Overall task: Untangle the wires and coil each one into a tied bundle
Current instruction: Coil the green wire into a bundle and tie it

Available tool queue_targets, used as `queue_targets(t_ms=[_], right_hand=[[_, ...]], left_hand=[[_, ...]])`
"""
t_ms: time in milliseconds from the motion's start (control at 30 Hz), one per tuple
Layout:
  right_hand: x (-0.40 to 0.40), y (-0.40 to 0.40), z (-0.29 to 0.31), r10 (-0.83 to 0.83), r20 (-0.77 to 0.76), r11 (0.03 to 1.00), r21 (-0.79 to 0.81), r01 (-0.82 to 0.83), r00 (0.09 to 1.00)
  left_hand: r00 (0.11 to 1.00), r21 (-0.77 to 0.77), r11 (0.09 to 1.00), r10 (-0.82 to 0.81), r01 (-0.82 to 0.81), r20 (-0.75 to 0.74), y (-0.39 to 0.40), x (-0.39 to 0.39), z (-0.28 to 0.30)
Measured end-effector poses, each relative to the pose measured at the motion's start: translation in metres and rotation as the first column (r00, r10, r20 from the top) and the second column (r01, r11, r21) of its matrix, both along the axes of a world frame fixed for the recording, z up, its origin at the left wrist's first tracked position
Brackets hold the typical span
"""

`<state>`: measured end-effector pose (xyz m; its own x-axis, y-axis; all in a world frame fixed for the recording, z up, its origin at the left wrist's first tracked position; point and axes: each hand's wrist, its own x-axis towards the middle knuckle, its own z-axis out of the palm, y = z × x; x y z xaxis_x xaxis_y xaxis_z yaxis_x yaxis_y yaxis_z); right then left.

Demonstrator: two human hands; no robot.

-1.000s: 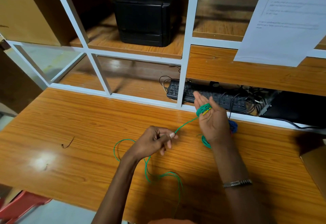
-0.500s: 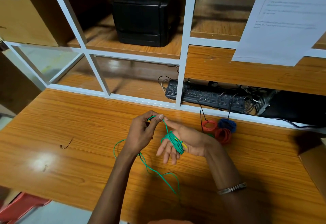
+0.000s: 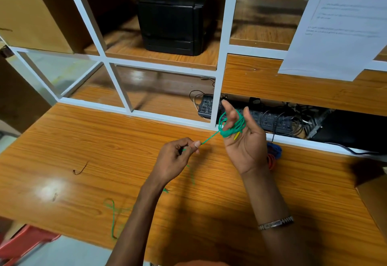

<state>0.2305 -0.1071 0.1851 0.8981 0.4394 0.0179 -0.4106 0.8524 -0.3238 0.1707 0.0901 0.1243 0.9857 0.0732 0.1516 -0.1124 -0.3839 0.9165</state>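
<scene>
A loose tail of thin green wire (image 3: 232, 128) is trailing over the glossy wooden table (image 3: 83, 144); the left hand (image 3: 174, 162) is pinching its taut stretch, while the right hand (image 3: 244, 140), fingers spread upward (palm facing the camera), is wearing the coiled loops.

No text legible anywhere in view.
Cardboard box (image 3: 31, 12), upper left shelf: dark printed mark and lines of small print near its top edge, too blurred to read.
White paper sheet (image 3: 343, 24), hanging at upper right: several lines of faint printed text, none readable.
Keyboard (image 3: 259, 117) under the shelf: key legends too small to tell.
Black box-shaped device (image 3: 176, 18) on shelf: no marking discernible.
</scene>
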Motion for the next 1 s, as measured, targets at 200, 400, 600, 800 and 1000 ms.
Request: queue_targets(t_ms=[200, 400, 600, 800, 1000], right_hand=[[0.007, 0.000, -0.014, -0.120, 0.066, 0.934, -0.330, 0.135, 0.991], [-0.001, 0.017, -0.031, 0.242, 0.003, 0.488, -0.865, -0.119, 0.970], [-0.014, 0.015, -0.019, 0.698, -0.164, 0.116, -0.934, -0.337, 0.697], [-0.015, 0.004, -0.027, 0.892, -0.084, 0.200, -0.809, -0.553, 0.445], [-0.024, -0.001, -0.005, 0.761, 0.448, 0.515, 0.021, -0.857, 0.469]], left_hand=[[0.999, -0.100, 0.994, -0.038, 0.035, -0.024, 0.001, -0.005, 0.001], [1.000, -0.149, 0.988, -0.027, 0.028, 0.009, 0.002, -0.005, 0.011], [0.994, 0.010, 1.000, 0.007, -0.008, 0.109, 0.008, -0.004, 0.012], [0.990, -0.039, 0.999, -0.008, 0.014, 0.143, 0.009, -0.005, 0.014], [0.997, -0.208, 0.978, 0.001, 0.017, 0.082, -0.005, -0.001, 0.016]])
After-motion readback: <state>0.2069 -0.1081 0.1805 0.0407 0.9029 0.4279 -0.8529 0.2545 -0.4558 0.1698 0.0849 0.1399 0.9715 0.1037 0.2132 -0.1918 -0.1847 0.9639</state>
